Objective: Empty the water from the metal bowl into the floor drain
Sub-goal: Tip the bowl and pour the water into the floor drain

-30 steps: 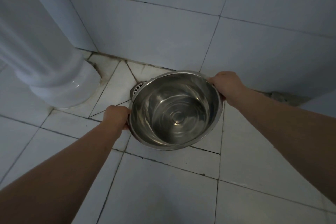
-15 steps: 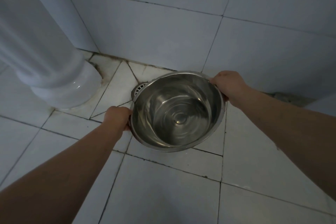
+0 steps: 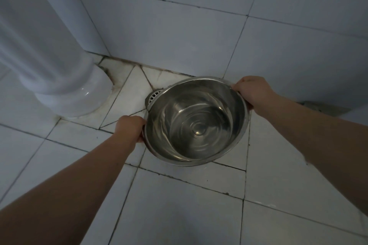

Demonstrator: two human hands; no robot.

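Note:
A shiny metal bowl (image 3: 196, 123) with rippling water in it hangs above the tiled floor, roughly level. My left hand (image 3: 130, 128) grips its near left rim and my right hand (image 3: 253, 91) grips its far right rim. The round floor drain (image 3: 153, 94) with a white grate peeks out past the bowl's far left edge; most of it is hidden under the bowl.
A white ceramic pedestal (image 3: 65, 89) stands at the left, near the drain. A tiled wall (image 3: 179, 36) rises just behind the drain. White floor tiles (image 3: 179, 205) with dark grout spread toward me.
The bowl has shifted slightly right and toward the wall with both hands. Ripples keep spreading across the water.

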